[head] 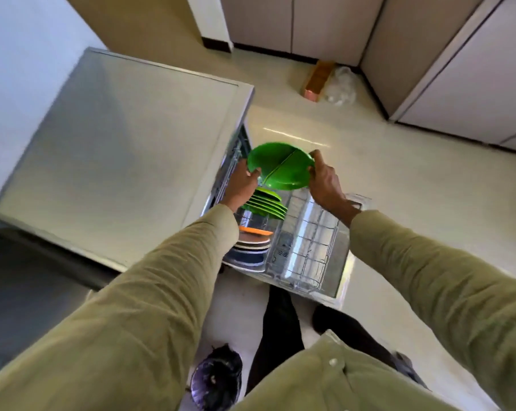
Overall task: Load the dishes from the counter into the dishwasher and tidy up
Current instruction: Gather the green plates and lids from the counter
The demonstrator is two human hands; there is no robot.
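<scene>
2 green plates (282, 169) held together above the dishwasher rack (307, 247), over its far end. Left hand (241, 185) grasps their left edge, right hand (324, 179) pinches the right edge; both grips clenched on plates. Below: a row of green plates (265, 204) standing in the rack, then orange and pale dishes (252, 243). Steel table (117, 149) to the left.

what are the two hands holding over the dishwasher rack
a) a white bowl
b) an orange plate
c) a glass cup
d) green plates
d: the left hand and right hand each grip an edge of the green plates, held above the rack where more green plates already stand in a row.
</scene>
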